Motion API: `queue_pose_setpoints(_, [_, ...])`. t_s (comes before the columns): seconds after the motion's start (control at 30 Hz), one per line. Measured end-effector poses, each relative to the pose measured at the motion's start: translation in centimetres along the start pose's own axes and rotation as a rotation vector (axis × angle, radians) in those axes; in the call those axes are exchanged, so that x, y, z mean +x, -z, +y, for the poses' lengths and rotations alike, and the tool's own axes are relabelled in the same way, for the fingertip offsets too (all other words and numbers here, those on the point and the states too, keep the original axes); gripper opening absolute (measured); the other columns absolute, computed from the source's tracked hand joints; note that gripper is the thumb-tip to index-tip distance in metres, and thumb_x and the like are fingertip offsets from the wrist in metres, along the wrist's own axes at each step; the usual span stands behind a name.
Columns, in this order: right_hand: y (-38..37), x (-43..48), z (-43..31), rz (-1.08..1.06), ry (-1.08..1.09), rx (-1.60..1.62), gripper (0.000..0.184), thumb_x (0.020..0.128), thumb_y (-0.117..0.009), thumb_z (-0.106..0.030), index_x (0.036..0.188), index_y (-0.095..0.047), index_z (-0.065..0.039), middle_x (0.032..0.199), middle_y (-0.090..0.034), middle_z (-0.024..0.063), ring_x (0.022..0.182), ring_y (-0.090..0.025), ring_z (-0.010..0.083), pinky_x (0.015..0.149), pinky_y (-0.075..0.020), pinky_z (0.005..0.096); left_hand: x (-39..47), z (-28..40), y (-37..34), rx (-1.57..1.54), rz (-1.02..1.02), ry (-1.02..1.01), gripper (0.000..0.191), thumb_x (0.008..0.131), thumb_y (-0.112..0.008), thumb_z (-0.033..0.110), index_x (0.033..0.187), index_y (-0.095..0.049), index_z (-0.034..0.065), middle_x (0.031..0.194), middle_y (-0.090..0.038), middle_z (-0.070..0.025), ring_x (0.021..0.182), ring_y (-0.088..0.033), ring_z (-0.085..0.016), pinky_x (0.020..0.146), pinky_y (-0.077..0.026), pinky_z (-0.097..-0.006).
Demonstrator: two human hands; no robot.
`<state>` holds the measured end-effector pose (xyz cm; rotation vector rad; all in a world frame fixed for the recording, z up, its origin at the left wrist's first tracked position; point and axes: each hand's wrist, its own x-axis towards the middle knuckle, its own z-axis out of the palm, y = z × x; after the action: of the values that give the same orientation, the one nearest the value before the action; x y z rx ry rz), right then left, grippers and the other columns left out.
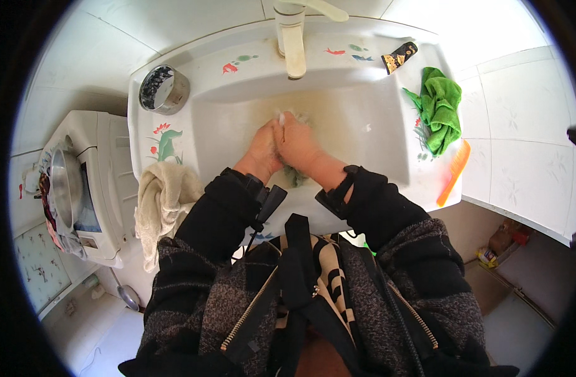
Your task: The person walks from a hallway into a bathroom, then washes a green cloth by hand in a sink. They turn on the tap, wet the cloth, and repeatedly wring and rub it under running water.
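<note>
My left hand (264, 148) and my right hand (303, 143) are pressed together low in the white ceramic sink (377, 136), fingers curled inward. They squeeze a wet, pale thing (281, 118) that looks like a cloth, mostly hidden by the hands. A grey-green patch (295, 178) shows just below my wrists; whether it belongs to the cloth I cannot tell. Cloudy, yellowish water seems to lie in the basin. Above my hands, the spout of a white lever faucet (295, 52) points down, with no stream visible.
A metal pot (177, 92) stands on the sink's left ledge, above a beige towel (165, 198). On the right lie a black tube (400, 57), a green cloth (439, 113) and an orange comb (455, 172). A metal basin (65, 188) rests on a washing machine (111, 179).
</note>
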<state>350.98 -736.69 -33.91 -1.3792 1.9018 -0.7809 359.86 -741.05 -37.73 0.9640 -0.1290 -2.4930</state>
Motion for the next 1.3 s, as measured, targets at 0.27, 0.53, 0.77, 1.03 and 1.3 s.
queue_pose_setpoints(0.27, [2.7, 3.5, 7.4, -0.075, -0.081, -0.146, 0.042, 0.089, -0.048, -0.037, 0.097, -0.054, 0.004, 0.086, -0.062, 0.0245, 0.080, -0.060, 0.0408, 0.073, -0.0462, 0.0464, -1.4, 0.7, -2.7, 0.326, 0.194, -0.113, 0.038, 0.092, -0.045, 0.036, 0.115, -0.050, 0.0066, 0.114, -0.054, -0.0079, 0.106, -0.050, -0.023, 0.091, -0.040, -0.0459])
queue_pose_setpoints(0.53, [3.1, 3.2, 10.0, -0.289, -0.327, -0.084, 0.029, 0.076, -0.059, -0.014, 0.101, -0.062, 0.001, 0.098, -0.063, 0.0187, 0.094, -0.059, 0.0318, 0.082, -0.0470, 0.0396, -0.8, 1.6, 0.3, 0.350, 0.546, 0.056, 0.052, 0.090, -0.044, 0.050, 0.131, -0.035, 0.0201, 0.136, -0.035, -0.0095, 0.121, -0.038, -0.031, 0.096, -0.032, -0.0553])
queue_pose_setpoints(0.77, [1.8, 1.7, 3.0, -0.442, 0.274, 0.230, 0.030, 0.080, -0.047, -0.013, 0.107, -0.056, -0.003, 0.087, -0.061, 0.0198, 0.080, -0.059, 0.0292, 0.075, -0.0462, 0.0364, 0.4, 1.7, 2.4, 0.205, 0.181, 0.059, 0.049, 0.090, -0.041, 0.051, 0.119, -0.046, 0.0125, 0.117, -0.051, -0.0109, 0.104, -0.051, -0.028, 0.084, -0.045, -0.0457])
queue_pose_setpoints(1.03, [-0.4, -0.1, -0.5, -0.071, 0.069, 0.080, 0.028, 0.089, -0.044, -0.026, 0.083, -0.051, 0.000, 0.079, -0.060, 0.0237, 0.076, -0.057, 0.0418, 0.069, -0.0457, 0.0471, 0.9, 0.9, 3.4, -0.041, -0.264, 0.072, 0.026, 0.092, -0.043, 0.026, 0.102, -0.056, 0.0060, 0.097, -0.060, -0.0100, 0.092, -0.058, -0.025, 0.080, -0.049, -0.0390])
queue_pose_setpoints(1.3, [0.1, 3.1, 6.0, -0.078, 0.067, -0.283, 0.030, 0.090, -0.041, -0.026, 0.090, -0.055, 0.000, 0.086, -0.060, 0.0250, 0.080, -0.059, 0.0406, 0.070, -0.0477, 0.0477, -1.0, -0.3, -2.0, 0.233, 0.225, -0.066, 0.028, 0.091, -0.046, 0.026, 0.106, -0.054, 0.0037, 0.104, -0.058, -0.0099, 0.096, -0.056, -0.024, 0.082, -0.048, -0.0413])
